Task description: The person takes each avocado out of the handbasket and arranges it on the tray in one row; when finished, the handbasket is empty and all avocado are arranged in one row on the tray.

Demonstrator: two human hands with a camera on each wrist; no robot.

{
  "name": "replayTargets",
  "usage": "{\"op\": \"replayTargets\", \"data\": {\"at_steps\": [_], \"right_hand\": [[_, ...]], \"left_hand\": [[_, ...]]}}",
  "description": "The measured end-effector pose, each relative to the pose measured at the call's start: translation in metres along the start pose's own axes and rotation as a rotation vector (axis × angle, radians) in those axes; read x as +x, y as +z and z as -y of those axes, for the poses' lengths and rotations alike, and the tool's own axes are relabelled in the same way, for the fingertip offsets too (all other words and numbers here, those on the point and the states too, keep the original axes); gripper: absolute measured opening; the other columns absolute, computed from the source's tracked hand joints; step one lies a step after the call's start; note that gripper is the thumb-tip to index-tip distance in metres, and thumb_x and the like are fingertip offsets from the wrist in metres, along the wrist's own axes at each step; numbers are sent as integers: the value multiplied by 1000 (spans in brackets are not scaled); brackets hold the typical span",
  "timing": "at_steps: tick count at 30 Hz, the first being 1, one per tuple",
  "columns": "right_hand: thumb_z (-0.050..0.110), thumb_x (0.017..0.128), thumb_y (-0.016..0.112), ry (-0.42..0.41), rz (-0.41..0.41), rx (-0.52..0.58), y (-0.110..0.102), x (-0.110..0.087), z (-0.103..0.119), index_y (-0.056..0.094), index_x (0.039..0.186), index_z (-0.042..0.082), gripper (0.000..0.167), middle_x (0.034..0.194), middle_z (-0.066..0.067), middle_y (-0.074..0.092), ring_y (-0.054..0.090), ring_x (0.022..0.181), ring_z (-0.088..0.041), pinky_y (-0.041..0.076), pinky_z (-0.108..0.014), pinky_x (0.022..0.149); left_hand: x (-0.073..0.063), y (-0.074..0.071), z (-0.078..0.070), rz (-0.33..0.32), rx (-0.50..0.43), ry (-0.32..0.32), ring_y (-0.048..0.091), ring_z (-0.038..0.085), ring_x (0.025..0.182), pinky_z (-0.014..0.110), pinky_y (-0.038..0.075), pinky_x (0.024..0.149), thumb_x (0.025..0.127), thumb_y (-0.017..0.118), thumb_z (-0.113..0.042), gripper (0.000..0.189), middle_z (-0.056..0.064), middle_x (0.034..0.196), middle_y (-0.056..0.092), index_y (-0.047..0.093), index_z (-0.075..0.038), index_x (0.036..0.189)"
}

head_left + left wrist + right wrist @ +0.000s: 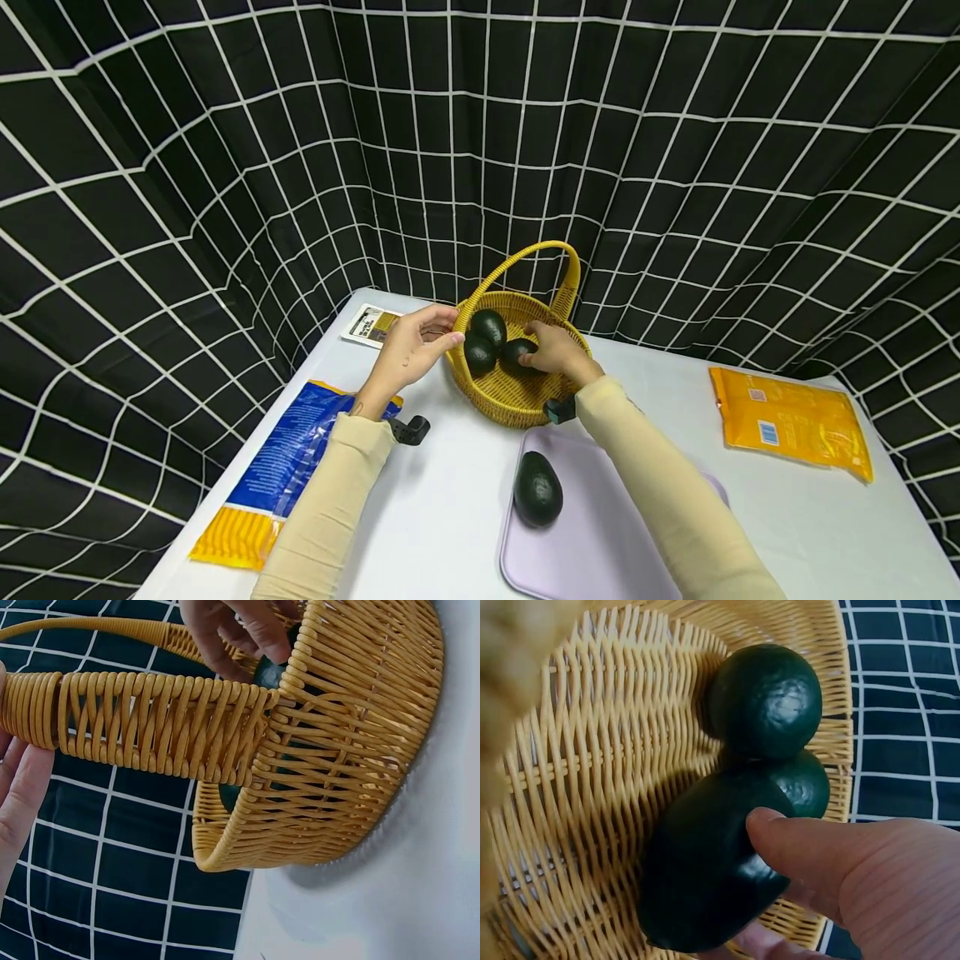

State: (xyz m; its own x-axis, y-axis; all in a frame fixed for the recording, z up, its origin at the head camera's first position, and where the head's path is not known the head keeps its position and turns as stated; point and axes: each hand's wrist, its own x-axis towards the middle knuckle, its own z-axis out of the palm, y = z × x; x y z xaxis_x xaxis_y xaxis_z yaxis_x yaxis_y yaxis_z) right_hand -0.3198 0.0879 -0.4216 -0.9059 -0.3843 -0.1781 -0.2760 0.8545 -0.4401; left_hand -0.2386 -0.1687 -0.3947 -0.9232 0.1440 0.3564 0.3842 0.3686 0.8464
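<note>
The left hand [412, 343] grips the yellow wicker basket [491, 408] by the lower part of its arched handle [553, 245], thumb and fingers set narrowly about the band. The right hand [558, 350] reaches inside the basket, to the right of the left hand, and holds a dark green avocado [697, 877], its thumb pressed on the near side and fingertips showing at the lower edge. Whether that avocado rests on the woven bottom or is raised off it, I cannot tell.

Just left of the right hand, also in the basket, sit a second avocado [488, 327] and a third avocado [477, 358], touching each other. Nearer the person than the right hand, a fourth avocado [537, 490] lies on a lilac tray [592, 508], partly covered by the right forearm.

A small printed packet [367, 325] lies just beyond and left of the left hand; a blue-and-yellow bag [288, 454] lies beside the left forearm. Well to the right of the right hand, an orange packet [791, 423] lies on the white desk [435, 517].
</note>
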Motion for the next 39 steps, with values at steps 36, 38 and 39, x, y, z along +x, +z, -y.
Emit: {"op": "replayTargets", "data": {"at_steps": [36,38,39], "right_hand": [[27,84,82,11,74,-5,5,3,3,50,137,8,64,129,-22,62,60,116,-34,53,-48,97],[29,83,82,4,73,-13,5,3,3,52,134,8,64,126,-21,63,60,113,-33,54,-47,95],[30,82,82,1,73,-17,6,3,2,52,134,8,64,125,-21,64,61,112,-33,54,-47,94]], "left_hand": [[1,1,2,-2,9,15,72,22,97,33,61,89,92,75,-13,25,10,107,74,70,-5,116],[1,1,2,-2,5,10,72,23,97,34,61,89,92,75,-14,26,11,107,74,70,-5,116],[1,0,2,-1,3,7,72,23,97,34,61,89,92,75,-14,26,11,107,74,70,-5,116]]}}
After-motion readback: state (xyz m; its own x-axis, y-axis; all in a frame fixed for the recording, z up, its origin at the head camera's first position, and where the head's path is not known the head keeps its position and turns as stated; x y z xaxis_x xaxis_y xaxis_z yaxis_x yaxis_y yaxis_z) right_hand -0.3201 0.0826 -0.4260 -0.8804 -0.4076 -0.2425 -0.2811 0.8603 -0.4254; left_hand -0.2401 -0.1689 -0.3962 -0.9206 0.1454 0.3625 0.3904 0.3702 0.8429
